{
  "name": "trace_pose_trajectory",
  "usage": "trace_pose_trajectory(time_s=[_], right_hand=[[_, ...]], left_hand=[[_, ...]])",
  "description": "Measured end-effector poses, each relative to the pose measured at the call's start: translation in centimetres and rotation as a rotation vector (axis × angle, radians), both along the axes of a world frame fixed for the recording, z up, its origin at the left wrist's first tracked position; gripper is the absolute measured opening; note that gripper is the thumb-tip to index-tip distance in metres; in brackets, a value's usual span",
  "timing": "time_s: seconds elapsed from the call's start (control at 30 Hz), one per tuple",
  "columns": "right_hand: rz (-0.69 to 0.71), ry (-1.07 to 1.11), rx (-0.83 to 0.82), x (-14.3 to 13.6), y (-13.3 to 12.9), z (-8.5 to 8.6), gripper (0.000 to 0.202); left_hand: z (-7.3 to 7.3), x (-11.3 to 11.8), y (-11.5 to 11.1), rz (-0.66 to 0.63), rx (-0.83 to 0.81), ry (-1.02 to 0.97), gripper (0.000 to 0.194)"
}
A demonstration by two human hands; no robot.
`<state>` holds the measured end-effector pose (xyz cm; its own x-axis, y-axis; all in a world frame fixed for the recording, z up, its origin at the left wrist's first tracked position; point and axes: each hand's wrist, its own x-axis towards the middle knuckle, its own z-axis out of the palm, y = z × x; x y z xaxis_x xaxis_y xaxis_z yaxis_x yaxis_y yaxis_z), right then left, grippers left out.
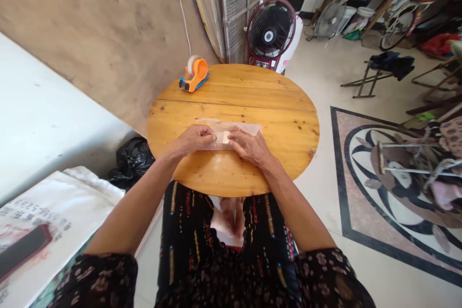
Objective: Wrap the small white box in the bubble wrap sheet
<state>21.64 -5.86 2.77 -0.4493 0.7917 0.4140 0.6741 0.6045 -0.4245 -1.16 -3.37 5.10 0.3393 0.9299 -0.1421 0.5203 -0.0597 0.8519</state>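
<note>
A thin, see-through plastic sheet or bag (249, 128) lies spread across the round wooden table (231, 175). On it, between my hands, sits a small whitish rectangular piece (226, 137); I cannot tell what it is or whether the plastic covers it. My left hand (197, 138) is closed, thumb and forefinger pinching the plastic just left of the piece. The fingers of my right hand (250, 146) are bent together and press at the right side of the whitish piece. An orange tape dispenser (198, 74) with a roll of tape stands near the table's far left edge.
Beyond the table stands a dark red fan (270, 33). A wooden board (108, 19) leans along the left. Beside the table are a black plastic bag (133, 156) and a white sack (72, 197) with a phone-like dark object (25, 250) on it. A folding stool (371, 74) stands right.
</note>
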Motion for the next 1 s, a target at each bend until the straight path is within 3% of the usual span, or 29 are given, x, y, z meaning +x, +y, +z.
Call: trace_pose_trajectory(time_s=[0.2,0.47,0.73,1.0], right_hand=[[0.001,0.059,-0.005,0.2,0.0,-0.3,0.019],[0.013,0.156,0.044,0.2,0.3,-0.8,0.019],[-0.015,0.089,-0.012,0.2,0.2,-0.6,0.021],[0.018,0.13,-0.032,0.2,0.3,-0.4,0.019]], left_hand=[[-0.8,1.4,-0.2,0.128,0.138,0.308,0.018],[-0.9,2.4,-1.9,0.306,0.271,0.659,0.033],[-0.9,0.7,-3.5,0.426,0.18,0.668,0.05],[-0.8,0.5,-2.3,0.42,0.107,0.537,0.031]])
